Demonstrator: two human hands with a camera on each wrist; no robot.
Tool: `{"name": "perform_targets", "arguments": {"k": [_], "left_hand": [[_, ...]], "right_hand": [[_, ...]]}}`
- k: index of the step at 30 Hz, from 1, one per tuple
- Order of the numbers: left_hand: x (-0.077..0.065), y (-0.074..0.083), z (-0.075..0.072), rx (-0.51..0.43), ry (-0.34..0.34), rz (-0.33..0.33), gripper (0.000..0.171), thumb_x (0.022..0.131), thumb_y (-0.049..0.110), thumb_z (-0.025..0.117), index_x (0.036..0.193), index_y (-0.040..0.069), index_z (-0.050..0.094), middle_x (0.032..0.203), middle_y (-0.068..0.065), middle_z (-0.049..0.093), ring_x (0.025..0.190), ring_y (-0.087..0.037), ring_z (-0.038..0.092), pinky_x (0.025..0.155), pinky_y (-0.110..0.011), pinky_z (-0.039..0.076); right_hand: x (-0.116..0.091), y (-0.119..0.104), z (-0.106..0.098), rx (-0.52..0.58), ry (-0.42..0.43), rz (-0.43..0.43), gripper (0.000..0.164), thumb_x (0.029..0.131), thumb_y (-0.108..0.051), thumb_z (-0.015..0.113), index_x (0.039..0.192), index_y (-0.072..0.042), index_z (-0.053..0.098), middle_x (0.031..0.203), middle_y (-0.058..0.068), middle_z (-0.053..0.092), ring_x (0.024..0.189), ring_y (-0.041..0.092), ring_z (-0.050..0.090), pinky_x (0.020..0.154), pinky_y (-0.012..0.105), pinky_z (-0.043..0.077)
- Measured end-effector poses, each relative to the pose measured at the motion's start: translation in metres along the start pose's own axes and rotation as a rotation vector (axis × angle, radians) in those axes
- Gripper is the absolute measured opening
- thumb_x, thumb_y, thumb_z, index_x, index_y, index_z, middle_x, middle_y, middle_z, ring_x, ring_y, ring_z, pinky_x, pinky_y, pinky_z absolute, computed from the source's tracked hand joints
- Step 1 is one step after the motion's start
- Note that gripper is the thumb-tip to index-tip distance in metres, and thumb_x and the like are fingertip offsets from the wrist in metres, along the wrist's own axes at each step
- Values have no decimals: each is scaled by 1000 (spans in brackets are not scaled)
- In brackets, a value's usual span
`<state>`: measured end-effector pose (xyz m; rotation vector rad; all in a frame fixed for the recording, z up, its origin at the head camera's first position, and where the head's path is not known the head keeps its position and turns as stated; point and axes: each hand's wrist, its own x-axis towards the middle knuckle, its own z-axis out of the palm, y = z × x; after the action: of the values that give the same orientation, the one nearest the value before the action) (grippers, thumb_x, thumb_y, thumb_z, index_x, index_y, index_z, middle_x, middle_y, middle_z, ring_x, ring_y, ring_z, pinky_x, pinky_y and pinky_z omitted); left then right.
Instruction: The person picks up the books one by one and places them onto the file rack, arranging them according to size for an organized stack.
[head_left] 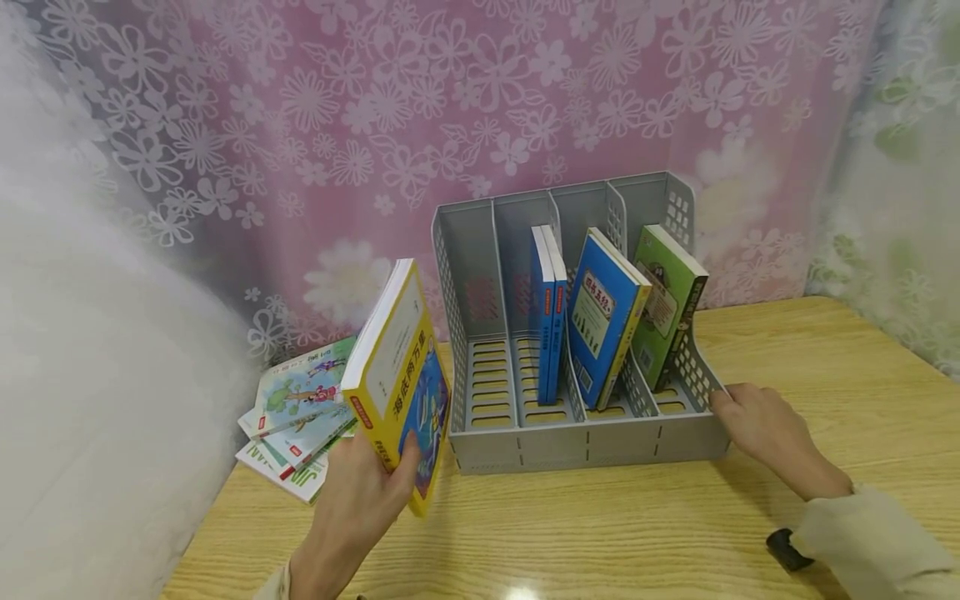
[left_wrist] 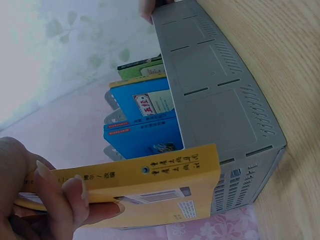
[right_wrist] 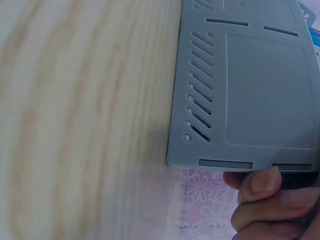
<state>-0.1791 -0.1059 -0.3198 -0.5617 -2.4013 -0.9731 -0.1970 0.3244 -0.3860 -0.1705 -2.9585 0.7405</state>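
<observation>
My left hand (head_left: 362, 487) grips a thick yellow book (head_left: 401, 375) by its lower spine side, thumb across the front cover. The book is tilted and held up just left of a grey file rack (head_left: 558, 446). In the left wrist view the yellow book (left_wrist: 165, 175) appears in front of the rack's side. My right hand (head_left: 772, 429) holds the rack's front right corner, its fingers (right_wrist: 260, 187) curled at the edge. Standing in the rack are two slim blue books (head_left: 551, 333), a blue book with a yellow spine (head_left: 600, 325) and a green book (head_left: 663, 308). The leftmost compartment holds no book.
Several thin picture books (head_left: 300, 408) lie fanned in a pile on the wooden table (head_left: 570, 533), left of the rack. Behind hangs a pink floral curtain (head_left: 480, 108). White sheer fabric (head_left: 112, 375) fills the left side. A black object (head_left: 787, 550) sits at the right sleeve.
</observation>
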Motion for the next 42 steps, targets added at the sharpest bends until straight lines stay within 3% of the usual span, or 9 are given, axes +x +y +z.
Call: {"name": "perform_targets", "arguments": {"k": [7,12,20,37,42], "left_hand": [[9,6,0,-32,6,11,45,83,-1,64,125,-2,48,91,-25,71,50,-18,67,37,-13,42],[20,14,3,-70,-7,-5,45,84,2,64,127,1,48,96,-24,70,63,-26,71,42,-14,47],[37,30,23,-159,-87,-4,47,87,6,63,131,3,45,106,-24,69,82,-34,71,50,-22,54],[54,40,45,-198,-119,14,49,89,9,61,135,4,44,112,-22,67,87,-34,71,54,-31,57],[59,37,54,-199,-117,18,46,90,11,60,132,3,46,109,-21,69,78,-31,72,49,-23,54]], "right_hand": [[0,1,0,-2,-3,1,46,101,-29,21,66,-11,45,61,5,42,55,20,40,46,32,30],[1,2,-1,-6,-9,3,46,101,-29,21,68,-10,48,63,7,44,58,21,43,47,33,31],[-2,4,-1,-5,-8,8,46,101,-29,21,67,-11,47,62,6,43,57,21,42,47,32,31],[0,-1,-2,7,8,10,45,100,-28,22,65,-12,46,61,5,43,58,21,43,47,32,31],[-1,-1,-1,12,11,16,45,100,-28,23,64,-12,44,60,5,41,54,19,40,46,32,31]]}}
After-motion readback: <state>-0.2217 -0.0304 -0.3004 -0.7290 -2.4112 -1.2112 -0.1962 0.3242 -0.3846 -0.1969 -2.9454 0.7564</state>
